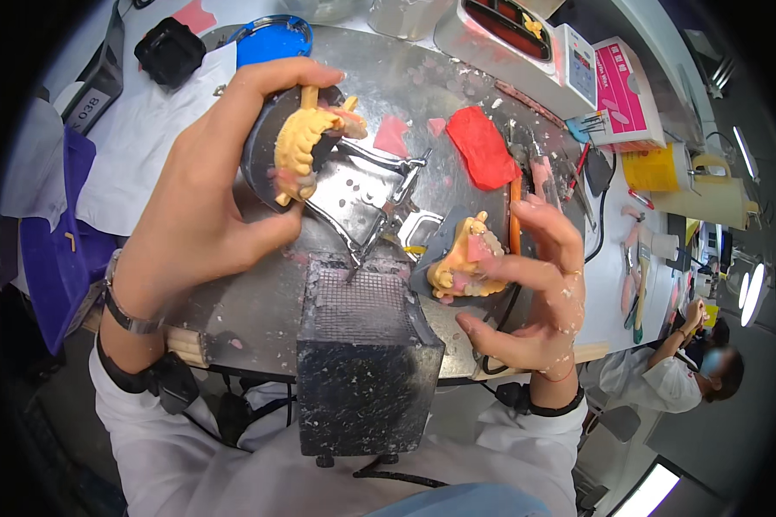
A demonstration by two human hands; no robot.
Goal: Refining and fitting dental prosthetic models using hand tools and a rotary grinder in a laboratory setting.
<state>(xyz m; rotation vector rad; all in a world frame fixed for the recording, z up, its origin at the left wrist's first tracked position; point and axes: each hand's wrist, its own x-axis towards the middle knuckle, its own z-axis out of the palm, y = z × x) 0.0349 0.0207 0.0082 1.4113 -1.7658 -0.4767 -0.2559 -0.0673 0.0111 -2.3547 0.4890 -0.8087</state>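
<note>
My left hand [207, 177] grips a yellow dental cast [295, 151] by its round dark base, thumb below and index finger above. Its row of teeth faces right, with pink wax at its lower end. A second yellow dental cast [447, 274], also on a dark base and patched with pink wax, lies to the right. Beside it is my right hand [539, 293], fingers curved and spread; the index fingertip overlaps the cast's edge, and I cannot tell whether it touches. Between the casts, a shiny metal articulator frame [388, 207] rests on the metal worktop.
A black box with a mesh top [362, 379] stands at the near edge. Red wax [483, 148], an orange-handled tool [516, 202] and several tools lie to the right. Farther back are a white wax heater [526, 56], a pink-and-white box [625, 95] and a blue ring [276, 39].
</note>
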